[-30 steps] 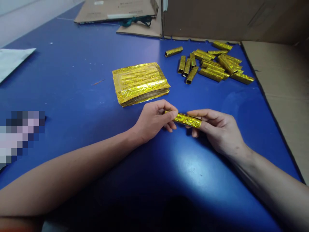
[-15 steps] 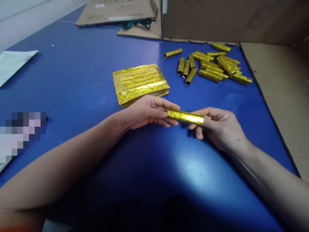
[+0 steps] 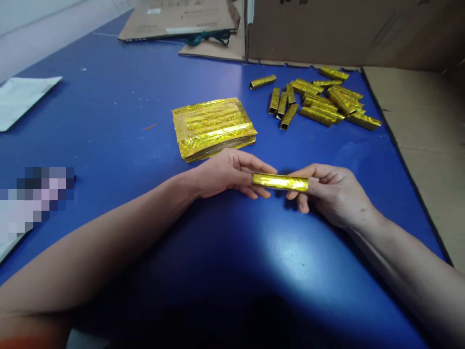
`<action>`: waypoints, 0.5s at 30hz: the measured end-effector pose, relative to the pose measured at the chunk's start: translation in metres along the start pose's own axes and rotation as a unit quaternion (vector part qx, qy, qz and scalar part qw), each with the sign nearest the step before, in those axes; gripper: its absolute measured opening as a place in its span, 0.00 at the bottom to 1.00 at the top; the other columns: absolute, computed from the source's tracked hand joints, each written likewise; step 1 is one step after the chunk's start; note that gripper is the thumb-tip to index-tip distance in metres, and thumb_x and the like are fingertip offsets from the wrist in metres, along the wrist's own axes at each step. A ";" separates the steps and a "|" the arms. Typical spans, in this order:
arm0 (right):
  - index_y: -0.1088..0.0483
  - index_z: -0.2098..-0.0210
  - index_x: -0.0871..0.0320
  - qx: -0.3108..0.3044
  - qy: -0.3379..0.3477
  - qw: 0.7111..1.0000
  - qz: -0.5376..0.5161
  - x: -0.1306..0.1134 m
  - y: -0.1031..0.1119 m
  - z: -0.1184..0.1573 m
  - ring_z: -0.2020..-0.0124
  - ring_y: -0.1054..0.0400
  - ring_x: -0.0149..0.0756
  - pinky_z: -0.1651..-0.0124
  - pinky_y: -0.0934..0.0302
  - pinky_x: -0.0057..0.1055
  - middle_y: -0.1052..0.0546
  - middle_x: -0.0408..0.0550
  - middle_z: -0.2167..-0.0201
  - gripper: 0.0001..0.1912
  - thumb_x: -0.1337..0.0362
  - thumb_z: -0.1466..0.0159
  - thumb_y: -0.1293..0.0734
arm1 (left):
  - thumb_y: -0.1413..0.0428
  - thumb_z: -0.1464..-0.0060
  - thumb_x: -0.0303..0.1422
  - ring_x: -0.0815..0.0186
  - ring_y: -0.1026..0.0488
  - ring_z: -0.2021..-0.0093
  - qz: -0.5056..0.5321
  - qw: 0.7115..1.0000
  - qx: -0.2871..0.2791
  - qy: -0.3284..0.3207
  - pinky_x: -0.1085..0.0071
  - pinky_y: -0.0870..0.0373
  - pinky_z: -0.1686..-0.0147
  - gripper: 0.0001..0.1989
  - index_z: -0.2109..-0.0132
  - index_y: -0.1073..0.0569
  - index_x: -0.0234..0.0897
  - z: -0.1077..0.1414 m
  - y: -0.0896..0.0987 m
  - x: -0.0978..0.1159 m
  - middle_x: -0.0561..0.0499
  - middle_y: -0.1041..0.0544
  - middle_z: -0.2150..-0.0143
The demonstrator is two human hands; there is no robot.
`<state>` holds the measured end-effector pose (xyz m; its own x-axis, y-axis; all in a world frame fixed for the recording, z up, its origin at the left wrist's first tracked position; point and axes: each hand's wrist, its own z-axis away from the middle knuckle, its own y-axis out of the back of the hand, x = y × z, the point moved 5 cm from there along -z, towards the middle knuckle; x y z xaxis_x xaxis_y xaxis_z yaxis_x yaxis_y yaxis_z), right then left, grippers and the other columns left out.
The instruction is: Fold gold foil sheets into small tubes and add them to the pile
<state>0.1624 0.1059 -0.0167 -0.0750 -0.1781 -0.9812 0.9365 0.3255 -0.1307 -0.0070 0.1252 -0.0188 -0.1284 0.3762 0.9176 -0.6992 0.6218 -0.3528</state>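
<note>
A narrow folded strip of shiny gold foil paper [image 3: 280, 182] is stretched level between my two hands, above the blue table. My left hand [image 3: 232, 173] pinches its left end between thumb and fingers. At the right end, my right hand [image 3: 332, 191] grips it the same way, thumb on the near face. Just beyond my left hand lies a stack of flat gold foil sheets [image 3: 214, 123]. Farther off to the right is a loose pile of folded gold foil tubes [image 3: 319, 106], some showing open, hollow ends.
Brown cardboard [image 3: 319, 34] stands upright along the back, and another cardboard flap [image 3: 417, 121] lies at the right edge. Flattened cardboard [image 3: 178, 17] with a dark green ribbon [image 3: 207, 37] rests at the back left. A pale sheet [image 3: 25, 99] lies far left on the blue table [image 3: 119, 131].
The foil strip has turned slightly to lie more level, its left end lower. Both hands still hold it and have shifted only a little.
</note>
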 end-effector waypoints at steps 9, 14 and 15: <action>0.27 0.69 0.60 0.002 0.013 1.000 -0.005 0.001 0.000 0.001 0.86 0.33 0.28 0.82 0.37 0.26 0.23 0.46 0.79 0.07 0.64 0.46 0.31 | 0.41 0.56 0.26 0.63 0.23 0.70 -0.017 0.997 0.069 -0.020 0.76 0.27 0.75 0.06 0.67 0.23 0.34 -0.003 -0.004 -0.005 0.49 0.22 0.72; 0.28 0.69 0.59 0.013 0.027 1.000 0.007 -0.001 -0.001 0.002 0.84 0.33 0.30 0.79 0.36 0.29 0.24 0.45 0.79 0.07 0.61 0.45 0.32 | 0.42 0.57 0.24 0.63 0.23 0.70 0.022 0.996 0.081 0.004 0.76 0.27 0.75 0.08 0.66 0.25 0.31 -0.003 -0.001 -0.005 0.48 0.22 0.71; 0.28 0.68 0.58 0.031 0.042 0.998 0.019 -0.002 0.000 0.003 0.83 0.32 0.30 0.77 0.35 0.29 0.24 0.44 0.78 0.07 0.61 0.45 0.32 | 0.42 0.57 0.24 0.63 0.23 0.70 0.036 0.996 0.083 0.007 0.76 0.27 0.75 0.08 0.65 0.25 0.31 -0.003 0.000 -0.005 0.48 0.22 0.71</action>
<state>0.1637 0.1031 -0.0141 -0.0649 -0.0866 -0.9941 0.9586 0.2712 -0.0862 -0.0045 0.1253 -0.0240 -0.1741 0.4255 0.8881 -0.7949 0.4716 -0.3818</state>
